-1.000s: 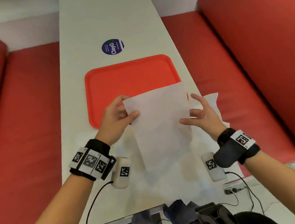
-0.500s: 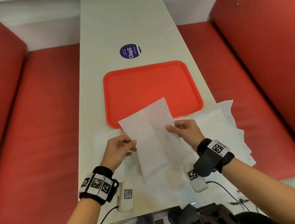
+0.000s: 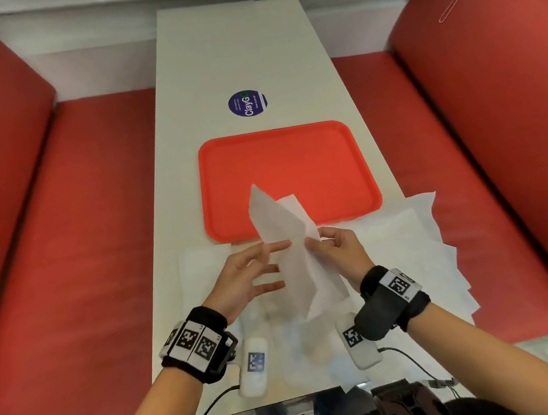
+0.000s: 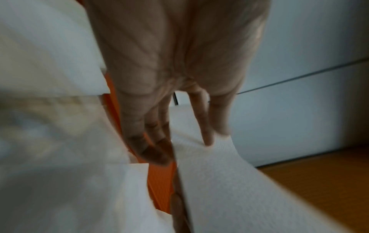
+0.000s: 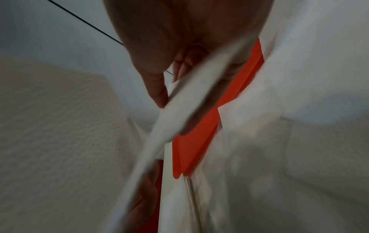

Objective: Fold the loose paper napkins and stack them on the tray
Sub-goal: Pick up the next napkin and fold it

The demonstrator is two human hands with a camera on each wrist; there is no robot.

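Napkin (image 3: pixel 294 256), held: plain white, faintly embossed with a fine dotted grain in the left wrist view (image 4: pixel 229 181). Loose napkins (image 3: pixel 404 243) at the table's near right corner: the same white. Tray (image 3: pixel 227 178): bright orange-red, unpatterned from the head view, showing a fine woven texture up close (image 5: pixel 191 151). Table (image 3: pixel 232 47): off-white, plain. Round sticker (image 3: pixel 247 103) beyond the tray's far edge: dark blue with white lettering and a small green mark. Benches (image 3: pixel 72 232) along both long edges: solid red. Wrist straps (image 3: pixel 386 307): black, bearing white tags printed with black square-code patterns. Small units (image 3: pixel 254 365) below the wrists: white, each with a similar black code.
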